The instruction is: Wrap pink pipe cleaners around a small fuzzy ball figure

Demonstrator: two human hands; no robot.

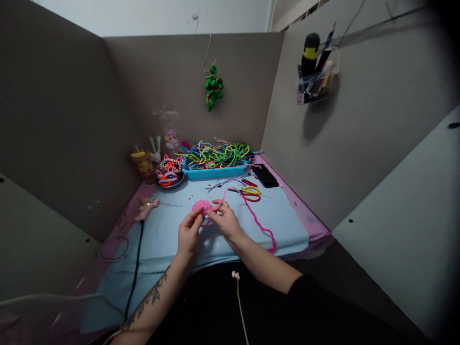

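Note:
Between my two hands is a round piece of pink pipe cleaner (201,206), fuzzy and coiled. My left hand (189,234) pinches its near left edge between thumb and fingers. On its right side my right hand (227,221) is closed on the pink strand where it meets the round piece. From there the loose pink strand (257,219) arches up over the right hand and trails down to the front edge of the cloth. Scissors (251,193) with yellow and red handles lie just beyond my right hand.
Behind stands a blue tray (215,173) heaped with coloured pipe cleaners. A dark phone (265,176) lies right of it. At left are a bowl (171,185) of fuzzy pieces, a brown cup (144,165) and a pink glue gun (147,209) with a black cord. Partition walls enclose three sides.

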